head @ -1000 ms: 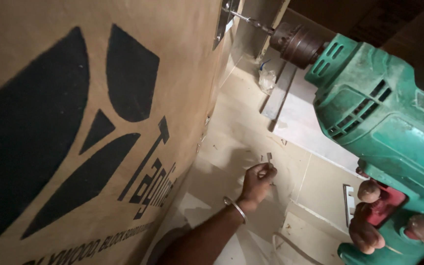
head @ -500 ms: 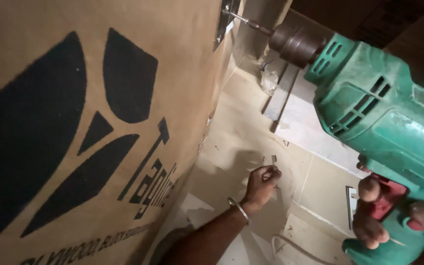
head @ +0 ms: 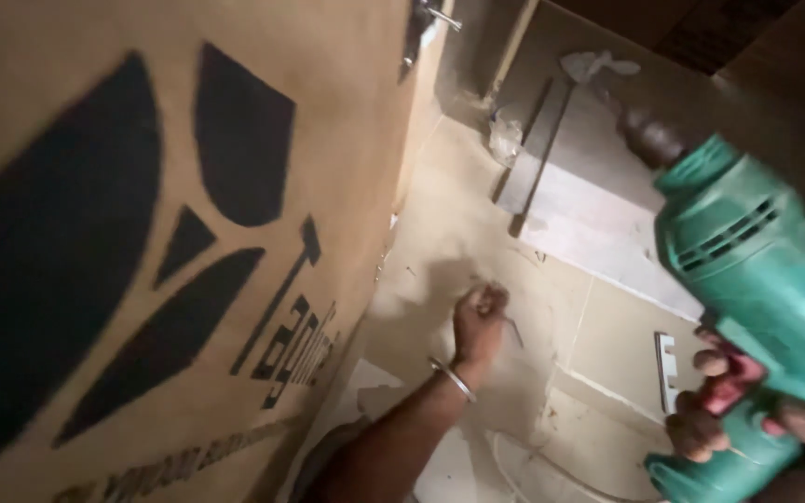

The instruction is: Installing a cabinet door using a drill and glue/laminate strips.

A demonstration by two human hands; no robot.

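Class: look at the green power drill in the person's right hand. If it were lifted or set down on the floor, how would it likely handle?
The green drill looks rigid and probably heavy for its size: a bulky moulded body gripped firmly by the right hand. Its dark metal chuck at the front likely makes it nose-heavy. Set down, its uneven shape would probably rest on one side rather than roll.

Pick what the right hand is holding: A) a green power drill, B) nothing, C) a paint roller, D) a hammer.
A: the right hand is wrapped around the grip of the green power drill, fingers on its red trigger.
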